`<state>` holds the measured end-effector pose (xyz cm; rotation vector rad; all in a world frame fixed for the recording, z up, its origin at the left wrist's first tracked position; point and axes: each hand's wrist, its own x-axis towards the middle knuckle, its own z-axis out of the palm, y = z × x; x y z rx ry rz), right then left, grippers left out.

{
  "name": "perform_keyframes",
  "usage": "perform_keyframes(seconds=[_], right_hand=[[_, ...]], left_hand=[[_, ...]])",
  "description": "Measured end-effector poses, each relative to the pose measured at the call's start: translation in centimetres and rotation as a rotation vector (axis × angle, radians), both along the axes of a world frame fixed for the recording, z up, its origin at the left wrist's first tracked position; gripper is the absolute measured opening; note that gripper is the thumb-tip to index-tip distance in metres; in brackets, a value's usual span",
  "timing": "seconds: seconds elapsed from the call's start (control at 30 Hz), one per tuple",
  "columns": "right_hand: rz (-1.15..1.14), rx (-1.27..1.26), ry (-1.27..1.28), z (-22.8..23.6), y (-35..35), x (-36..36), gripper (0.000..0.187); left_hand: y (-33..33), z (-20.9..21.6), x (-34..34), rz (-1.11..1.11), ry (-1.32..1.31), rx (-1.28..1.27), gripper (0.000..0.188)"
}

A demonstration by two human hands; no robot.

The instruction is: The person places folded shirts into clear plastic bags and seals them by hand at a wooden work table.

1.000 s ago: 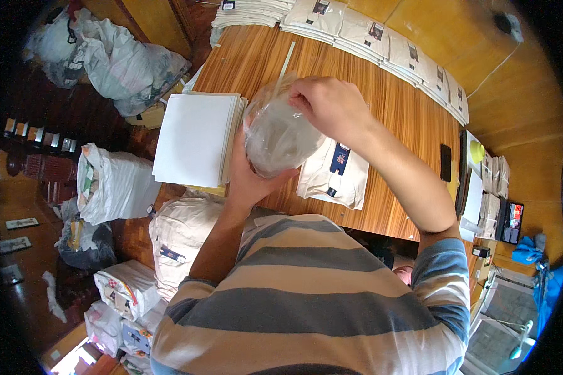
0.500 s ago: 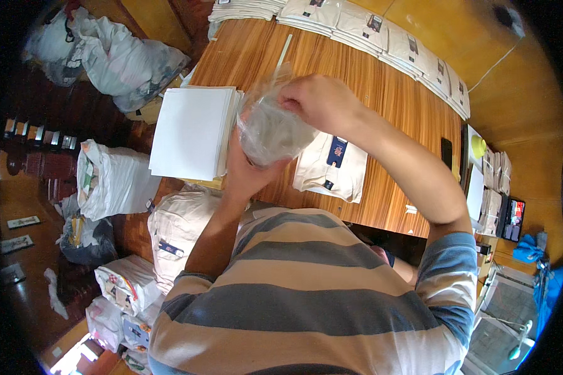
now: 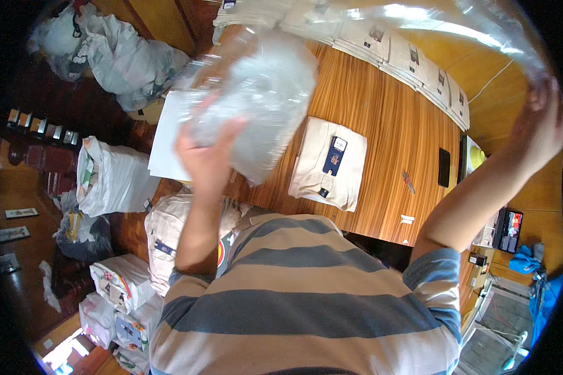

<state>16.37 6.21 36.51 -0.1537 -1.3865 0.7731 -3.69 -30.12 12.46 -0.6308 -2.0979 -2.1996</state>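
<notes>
My left hand (image 3: 209, 150) grips a bundle of clear plastic bags (image 3: 272, 94), slightly blurred, above the table's left part. Far out to the right, my raised right hand (image 3: 544, 122) is closed on the end of a clear plastic bag (image 3: 450, 22). That bag stretches across the top of the view, shining with reflections. Between my arms a folded cream garment (image 3: 309, 159) lies on the wooden table (image 3: 381, 144). A dark blue hang tag (image 3: 334, 159) with a white sticker rests on it. The bundle partly covers a stack of white sheets (image 3: 167, 140).
Packed cream garments (image 3: 388, 53) line the table's far edge. A black phone (image 3: 444, 167) and small thread snips (image 3: 408, 182) lie on the right part. White sacks (image 3: 119, 181) and bagged garments (image 3: 169, 228) stand on the floor to my left.
My hands have moved apart: the right swung far right and up with a plastic bag, while the left shifted left. The bag bundle now spreads out, and the folded garment is uncovered.
</notes>
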Motion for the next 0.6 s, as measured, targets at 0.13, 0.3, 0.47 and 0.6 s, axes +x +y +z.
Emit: perform_keyframes(seconds=[0.13,0.3,0.47,0.6], right_hand=[[-0.006,-0.258,-0.166,-8.6,0.0,1.6,0.029],[0.115,-0.514,-0.363,-15.4,-1.5,2.1,0.027],[0.099,-0.593,-0.417,-18.6,-0.3,3.3,0.026],[0.105,-0.636,-0.394,-19.3,0.2,3.9,0.026]], left_hand=[[-5.7,8.5,-3.0,0.194,0.360,0.077,0.060],[-9.5,4.4,-5.5,0.158,0.996,-0.520,0.057],[-11.0,-7.5,-7.1,-0.174,1.041,-0.811,0.054],[-10.0,-9.7,-3.0,-0.324,0.928,-1.078,0.065]])
